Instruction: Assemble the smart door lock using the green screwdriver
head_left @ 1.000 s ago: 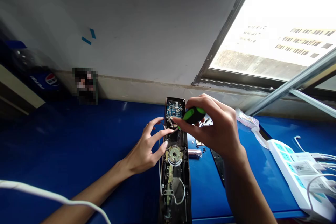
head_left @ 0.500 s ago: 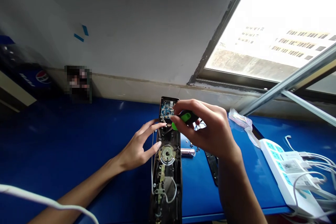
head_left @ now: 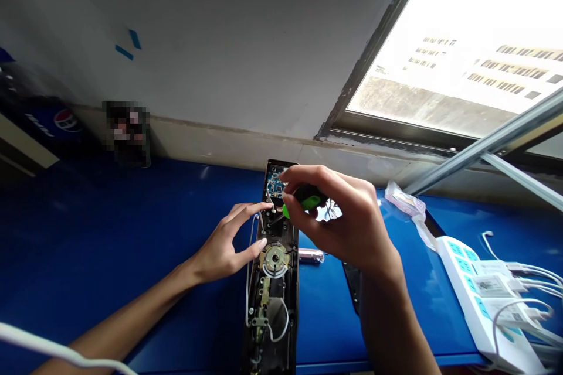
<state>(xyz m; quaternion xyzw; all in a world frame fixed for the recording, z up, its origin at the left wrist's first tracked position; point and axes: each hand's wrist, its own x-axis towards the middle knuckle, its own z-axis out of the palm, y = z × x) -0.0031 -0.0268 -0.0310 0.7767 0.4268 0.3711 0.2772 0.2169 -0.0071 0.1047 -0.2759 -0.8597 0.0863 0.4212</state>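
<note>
A long black housing (head_left: 288, 281) lies open on the blue table, with a blue circuit board (head_left: 276, 186) at its far end and a round metal part (head_left: 275, 258) further down. White wires run along its left side. My right hand (head_left: 338, 211) is closed around a black and green screwdriver (head_left: 310, 199), whose shaft points down-left into the housing below the board. Thumb and fingers spread, my left hand (head_left: 226, 243) rests against the housing's left edge, its fingertips near the wires.
Right of the housing lie a pink wrapped item (head_left: 311, 256) and a black cover (head_left: 352, 287). A white power strip (head_left: 477, 299) with plugs and cables is at the right, a plastic packet (head_left: 405, 199) behind it. A white cable (head_left: 57, 351) crosses the lower left.
The view has shifted slightly, so the housing and both hands appear a little further left. The screwdriver is still in my right hand, and my left hand stays at the housing's edge.
</note>
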